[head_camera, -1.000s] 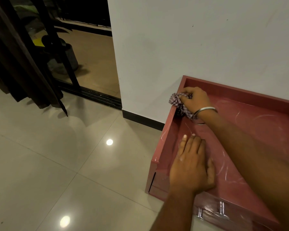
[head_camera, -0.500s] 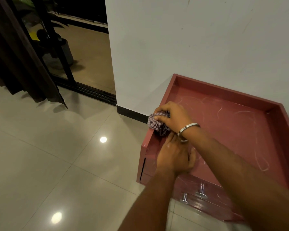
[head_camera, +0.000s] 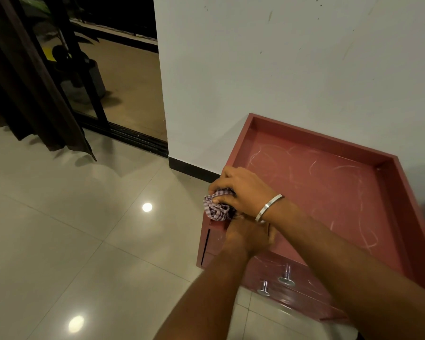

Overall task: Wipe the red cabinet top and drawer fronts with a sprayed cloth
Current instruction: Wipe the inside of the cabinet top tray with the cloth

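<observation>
The red cabinet (head_camera: 329, 192) stands against the white wall, its recessed top streaked with pale smears. My right hand (head_camera: 243, 190), with a metal bangle at the wrist, is shut on a bunched checked cloth (head_camera: 217, 207) at the front left corner of the cabinet's raised rim. My left hand (head_camera: 248, 236) lies just below it on the cabinet's front edge, partly under my right wrist; its fingers are hidden. Two metal drawer knobs (head_camera: 285, 278) stick out of the drawer fronts below.
Glossy cream floor tiles (head_camera: 84, 241) spread to the left. A dark curtain (head_camera: 22, 82) hangs at the upper left beside a sliding glass door with a black track (head_camera: 133, 138). The white wall (head_camera: 280, 69) backs the cabinet.
My right hand has drawn the cloth from the back left of the rim forward to the front left corner. My left hand has slid left along the front edge, ending under my right wrist.
</observation>
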Available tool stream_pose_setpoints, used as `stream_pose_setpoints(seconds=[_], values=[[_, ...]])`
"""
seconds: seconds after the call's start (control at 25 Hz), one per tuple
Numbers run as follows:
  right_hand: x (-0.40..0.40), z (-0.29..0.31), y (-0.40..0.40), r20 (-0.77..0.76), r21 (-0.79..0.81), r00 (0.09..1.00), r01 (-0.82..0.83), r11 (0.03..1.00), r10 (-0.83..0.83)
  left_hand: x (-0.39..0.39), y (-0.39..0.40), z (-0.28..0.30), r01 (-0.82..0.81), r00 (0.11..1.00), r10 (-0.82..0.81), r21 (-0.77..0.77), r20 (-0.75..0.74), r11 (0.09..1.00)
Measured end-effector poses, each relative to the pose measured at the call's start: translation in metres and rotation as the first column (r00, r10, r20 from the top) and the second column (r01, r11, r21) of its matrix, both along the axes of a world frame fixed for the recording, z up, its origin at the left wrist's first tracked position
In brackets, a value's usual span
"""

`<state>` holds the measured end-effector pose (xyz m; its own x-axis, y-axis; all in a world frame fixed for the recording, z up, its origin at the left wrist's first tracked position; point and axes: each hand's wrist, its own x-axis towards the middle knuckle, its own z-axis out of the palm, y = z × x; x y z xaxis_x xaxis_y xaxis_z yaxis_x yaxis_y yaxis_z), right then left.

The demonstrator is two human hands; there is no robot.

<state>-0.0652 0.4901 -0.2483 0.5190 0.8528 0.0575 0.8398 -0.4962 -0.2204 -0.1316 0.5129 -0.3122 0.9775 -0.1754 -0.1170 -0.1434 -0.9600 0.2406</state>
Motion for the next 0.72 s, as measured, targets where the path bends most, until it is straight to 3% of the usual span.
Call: stream_pose_setpoints(seconds=[0.12, 0.24, 0.48, 0.64, 0.72], values=[[-0.005, -0.001, -0.018, 0.059, -0.063, 0.991, -0.116, 0.991, 0.12, -0.007, 0.005, -0.003, -0.004, 0.999, 0.008, -0.107, 0.039, 0.994], [-0.002, -0.005, -0.038, 0.136, -0.057, 0.98, -0.139, 0.989, 0.146, -0.012, 0.007, -0.01, 0.105, 0.985, -0.073, -0.209, 0.155, 0.972], [0.007, -0.011, -0.044, 0.257, -0.008, 0.961, -0.101, 0.995, 0.099, 0.003, 0.013, -0.001, 0.146, 0.982, -0.122, -0.171, 0.142, 0.974], [0.031, -0.019, -0.049, 0.274, 0.087, 0.947, 0.151, 0.985, -0.169, 0.015, 0.024, 0.001, 0.265, 0.929, -0.232, -0.082, 0.287, 0.961], [0.048, -0.023, -0.056, 0.137, 0.189, 0.897, 0.392, 0.9, -0.419, 0.023, 0.036, 0.005, 0.268, 0.9, -0.235, -0.038, 0.368, 0.963]])
